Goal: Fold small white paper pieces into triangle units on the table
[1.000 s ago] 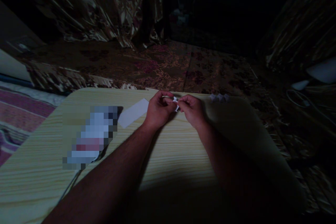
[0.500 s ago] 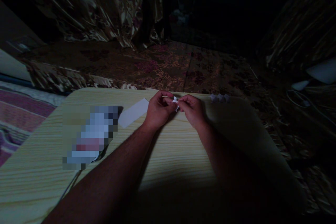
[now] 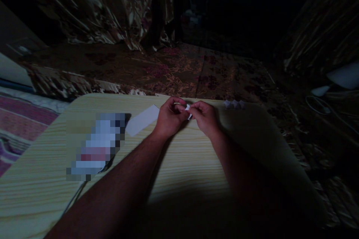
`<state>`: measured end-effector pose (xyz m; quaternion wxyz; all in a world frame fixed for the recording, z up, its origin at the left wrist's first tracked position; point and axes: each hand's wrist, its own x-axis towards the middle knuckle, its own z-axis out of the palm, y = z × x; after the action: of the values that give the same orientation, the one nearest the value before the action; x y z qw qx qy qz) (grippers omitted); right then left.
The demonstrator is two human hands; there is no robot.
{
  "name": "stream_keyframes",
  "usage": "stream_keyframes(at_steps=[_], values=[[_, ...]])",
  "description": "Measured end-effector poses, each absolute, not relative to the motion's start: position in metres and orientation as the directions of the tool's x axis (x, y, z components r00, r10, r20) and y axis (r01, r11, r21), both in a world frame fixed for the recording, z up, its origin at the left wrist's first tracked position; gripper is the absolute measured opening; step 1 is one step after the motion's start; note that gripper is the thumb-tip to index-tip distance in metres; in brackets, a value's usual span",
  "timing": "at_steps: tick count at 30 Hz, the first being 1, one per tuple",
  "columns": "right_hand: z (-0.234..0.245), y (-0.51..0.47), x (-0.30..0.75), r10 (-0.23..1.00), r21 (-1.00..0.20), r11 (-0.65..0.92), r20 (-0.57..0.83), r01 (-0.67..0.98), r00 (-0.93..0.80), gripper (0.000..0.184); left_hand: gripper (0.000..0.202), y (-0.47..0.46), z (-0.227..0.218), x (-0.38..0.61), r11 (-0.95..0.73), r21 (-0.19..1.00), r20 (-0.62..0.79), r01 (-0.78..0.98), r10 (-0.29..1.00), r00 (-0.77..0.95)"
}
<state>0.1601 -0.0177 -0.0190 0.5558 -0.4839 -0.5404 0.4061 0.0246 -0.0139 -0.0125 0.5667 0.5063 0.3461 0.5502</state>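
Near the far edge of the wooden table (image 3: 185,157), my left hand (image 3: 170,117) and my right hand (image 3: 204,116) meet over a small folded white paper (image 3: 188,107). Both hands pinch it between thumb and fingers, and the fingertips hide much of it. A flat white strip of paper (image 3: 143,120) lies just left of my left hand. To the right of my right hand, three small white folded paper stars (image 3: 235,104) sit in a row by the table's far edge.
A blurred-out device (image 3: 97,143) with a cable (image 3: 73,198) lies on the table's left side. Patterned fabric (image 3: 174,69) covers a ledge beyond the table. A pale lamp-like object (image 3: 343,76) and white cord stand at the right. Striped bedding (image 3: 21,119) is at the left.
The fingers have shifted slightly around the folded paper, and its visible part sits at a slightly different angle. Everything else stays nearly in place.
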Motion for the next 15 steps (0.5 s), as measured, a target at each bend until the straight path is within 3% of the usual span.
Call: stream_keyframes(at_steps=[15], values=[[-0.0202,-0.0170,0.1610,0.969,-0.969,0.215,0.228,0.123,0.096,0.015,0.041,-0.0134,-0.0163,0.0247,-0.121,0.951,0.180,-0.284,0.965,0.191]])
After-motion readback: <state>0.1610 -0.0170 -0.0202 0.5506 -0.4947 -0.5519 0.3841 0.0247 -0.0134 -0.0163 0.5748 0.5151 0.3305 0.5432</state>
